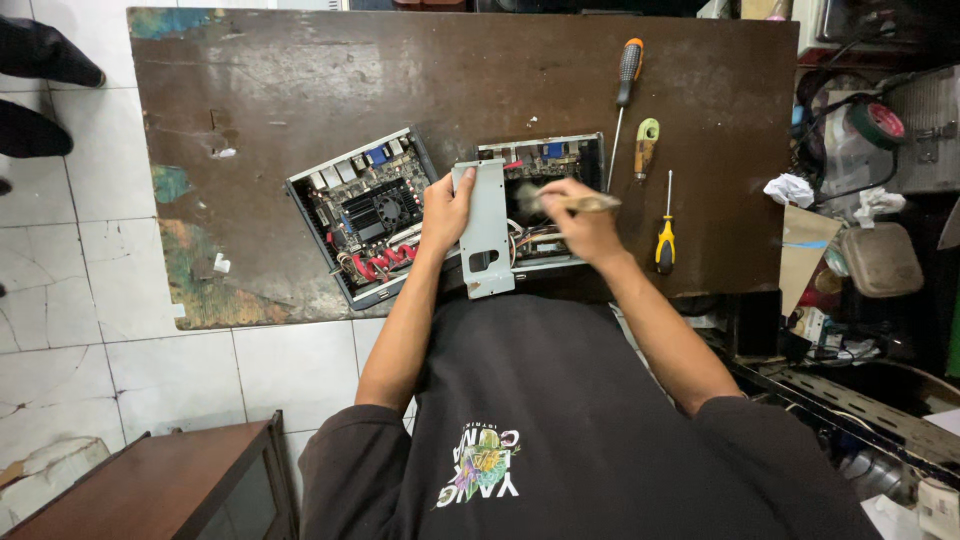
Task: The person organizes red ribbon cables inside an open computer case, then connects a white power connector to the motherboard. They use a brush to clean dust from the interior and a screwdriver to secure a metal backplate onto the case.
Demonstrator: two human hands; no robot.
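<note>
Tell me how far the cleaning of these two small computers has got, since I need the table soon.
Done: both cases lie open, the left computer with fan and red cables bare. In hand: the left hand holds a grey metal plate while the right hand works a brush at it, over the right computer. Left: nothing is closed up; three screwdrivers lie on the table.

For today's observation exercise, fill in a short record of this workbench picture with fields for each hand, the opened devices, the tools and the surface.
Left hand: left hand grips a grey metal plate, held upright
Right hand: right hand holds a small brush over the right open case
Other device: left open case, board, fan and red cables showing
Tools: long screwdriver, green-topped tool, yellow screwdriver, all to the right
Surface: worn brown table
</note>
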